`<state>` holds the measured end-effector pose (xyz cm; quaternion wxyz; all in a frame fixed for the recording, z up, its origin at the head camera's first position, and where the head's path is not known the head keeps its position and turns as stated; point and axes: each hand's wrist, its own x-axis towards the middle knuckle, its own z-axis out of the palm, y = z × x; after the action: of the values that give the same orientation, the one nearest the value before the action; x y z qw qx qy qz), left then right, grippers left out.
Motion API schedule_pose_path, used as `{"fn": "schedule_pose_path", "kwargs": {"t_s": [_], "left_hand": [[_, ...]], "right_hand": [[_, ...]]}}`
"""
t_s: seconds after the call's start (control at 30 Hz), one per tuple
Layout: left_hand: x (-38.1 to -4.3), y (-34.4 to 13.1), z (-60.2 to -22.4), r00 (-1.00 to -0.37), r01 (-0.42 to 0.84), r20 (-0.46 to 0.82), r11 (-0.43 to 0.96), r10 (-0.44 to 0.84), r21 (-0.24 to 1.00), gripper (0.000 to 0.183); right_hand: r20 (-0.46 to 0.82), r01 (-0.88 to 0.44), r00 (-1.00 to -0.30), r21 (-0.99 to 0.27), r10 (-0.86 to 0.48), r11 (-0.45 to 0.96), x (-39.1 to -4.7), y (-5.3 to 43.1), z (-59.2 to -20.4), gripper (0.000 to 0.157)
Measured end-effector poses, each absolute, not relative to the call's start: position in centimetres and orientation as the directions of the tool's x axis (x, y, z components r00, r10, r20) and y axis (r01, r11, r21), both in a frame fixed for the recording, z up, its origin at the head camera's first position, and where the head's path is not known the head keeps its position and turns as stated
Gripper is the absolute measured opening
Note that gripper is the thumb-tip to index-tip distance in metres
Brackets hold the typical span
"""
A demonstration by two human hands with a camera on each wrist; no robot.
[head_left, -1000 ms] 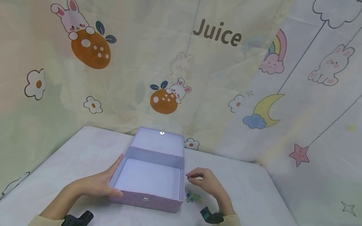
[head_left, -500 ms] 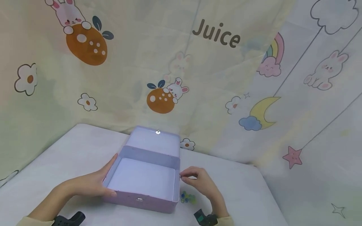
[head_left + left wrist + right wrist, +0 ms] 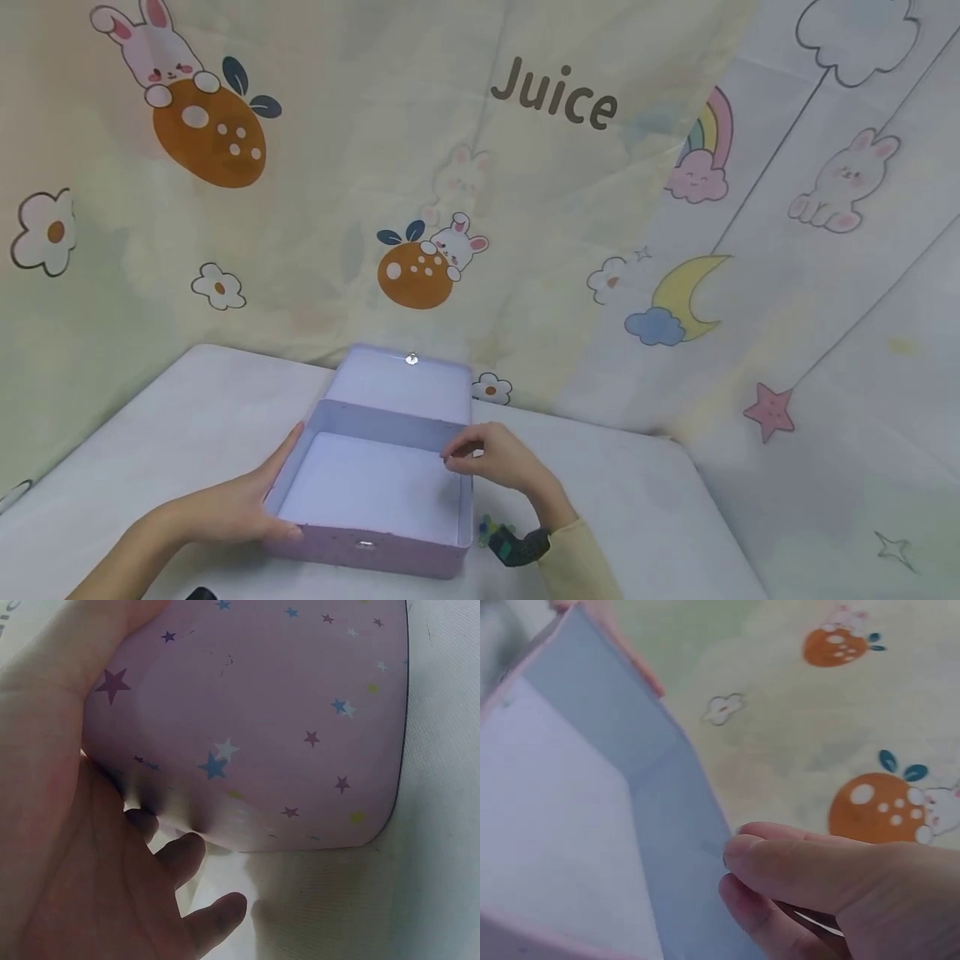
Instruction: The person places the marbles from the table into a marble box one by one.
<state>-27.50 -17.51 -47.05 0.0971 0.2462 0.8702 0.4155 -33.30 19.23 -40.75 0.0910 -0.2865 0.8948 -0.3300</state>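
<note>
A lilac hinged tin box with star prints stands on the table, its lid thrown back. My left hand grips its left side, thumb round the front corner; in the left wrist view several of its fingers spread past the box edge. Over the right rim reaches my right hand, thumb and fingertips pinched together above the box's inside. A small glassy edge peeks out at those fingertips in the right wrist view, apparently a marble. Blue and green glass marbles lie right of the box, partly hidden by the wrist camera.
A white cloth covers the table. Behind it hangs a printed curtain with rabbits, oranges and the word Juice. A black camera mount sits on the right wrist, close over the marbles.
My right hand has moved left from outside the box, over its right rim, fingertips still pinched. The left hand keeps its grip on the box. The head view has shifted slightly.
</note>
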Motion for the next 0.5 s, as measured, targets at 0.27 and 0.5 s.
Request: {"fn": "schedule_pose_path", "kwargs": {"t_s": [0.27,0.5], "left_hand": [[-27.5,-17.6,-47.1,-0.857,0.384,0.090,0.514,0.507,0.767,0.124],[-27.2,-17.7,-47.8,-0.858,0.409,0.121,0.521,0.500,0.749,0.123]], "right_hand": [[-0.154,-0.462,-0.777,-0.519,-0.611,0.719,-36.0,16.4,-40.2,0.008],[-0.257,-0.500,-0.756,-0.367,-0.602,0.785,-36.4,14.5,-41.3,0.007]]}}
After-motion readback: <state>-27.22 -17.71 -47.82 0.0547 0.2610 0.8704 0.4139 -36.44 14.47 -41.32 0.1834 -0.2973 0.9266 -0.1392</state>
